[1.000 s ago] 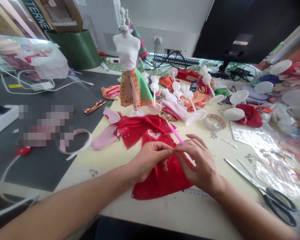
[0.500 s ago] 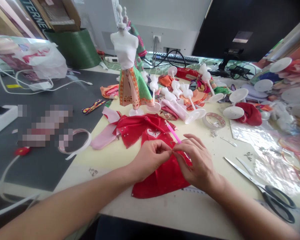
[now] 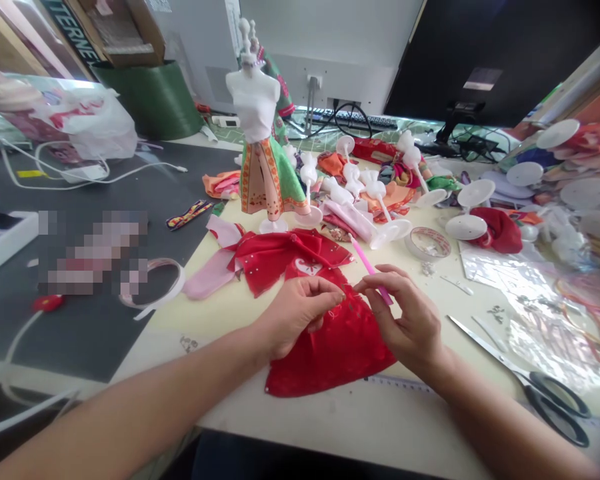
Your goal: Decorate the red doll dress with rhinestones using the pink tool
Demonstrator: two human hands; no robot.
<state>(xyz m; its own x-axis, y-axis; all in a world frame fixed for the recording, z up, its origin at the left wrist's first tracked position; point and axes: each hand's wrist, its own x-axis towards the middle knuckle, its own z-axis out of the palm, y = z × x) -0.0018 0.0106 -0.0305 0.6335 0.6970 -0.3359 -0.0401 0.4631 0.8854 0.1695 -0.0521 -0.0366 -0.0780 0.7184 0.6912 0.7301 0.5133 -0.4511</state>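
Note:
Red fabric with a white motif and small shiny dots along its edges lies on the table under both hands. My left hand is closed in a pinch over its middle; whatever is between the fingertips is too small to name. Opposite it, my right hand holds a slim pink pen-shaped tool that slants up and left, pale tip away from me. The right index finger and thumb are slightly apart, close to the left fingertips.
A white mini dress form in a green and orange skirt stands behind the fabric. More small forms lie among cloth scraps. Scissors rest at right, tape rolls on both sides, a ruler along the front.
My right hand has drawn slightly right, away from the left fingertips, and the pink tool has shifted right with it. My left hand stays pinched in nearly the same place.

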